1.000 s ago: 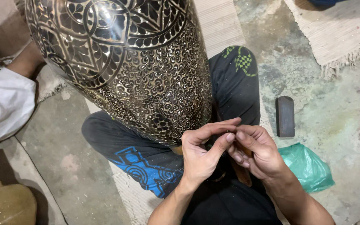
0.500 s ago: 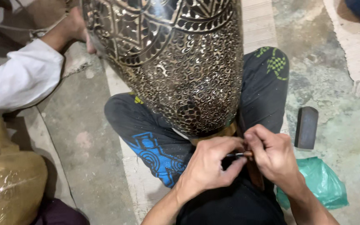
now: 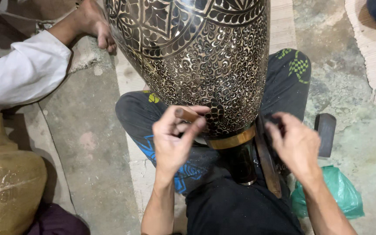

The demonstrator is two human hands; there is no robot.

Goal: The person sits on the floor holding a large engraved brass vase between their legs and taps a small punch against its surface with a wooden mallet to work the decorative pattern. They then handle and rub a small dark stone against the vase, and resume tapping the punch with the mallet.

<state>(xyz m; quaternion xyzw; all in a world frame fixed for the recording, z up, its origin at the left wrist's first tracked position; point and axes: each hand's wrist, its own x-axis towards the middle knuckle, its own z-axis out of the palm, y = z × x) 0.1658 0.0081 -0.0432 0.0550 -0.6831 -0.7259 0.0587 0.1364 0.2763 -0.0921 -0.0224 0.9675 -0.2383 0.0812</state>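
landmark: the big engraved metal vase [image 3: 196, 56], dark with bright floral lines, lies over my lap with its brass neck band [image 3: 231, 140] pointing toward my body.
what changed: half a second ago my two hands were close together below the vase, both busy with the small tool. now they are separated, one at each side of the vase neck.
left hand: my left hand [image 3: 175, 143] has come up to the lower wall of the vase. the fingers are closed around a short brown chisel [image 3: 187, 114], and its far end touches the engraved surface just above the neck band.
right hand: my right hand [image 3: 296, 146] went to the right of the neck. the fingers curl over a long dark flat tool [image 3: 266, 161] that lies along my thigh; i think it grips it, but the palm side is hidden, so i cannot tell for sure.
meaning: i judge the preparing of the tool is finished and the chisel is now placed on the pattern, ready for work.
near the vase: right of it, a dark rectangular block [image 3: 326, 134] and a green plastic bag [image 3: 342, 193] on the floor.
left of the vase: another person's white sleeve [image 3: 22, 69], and a golden pot wrapped in plastic film [image 3: 5, 182] lower down.
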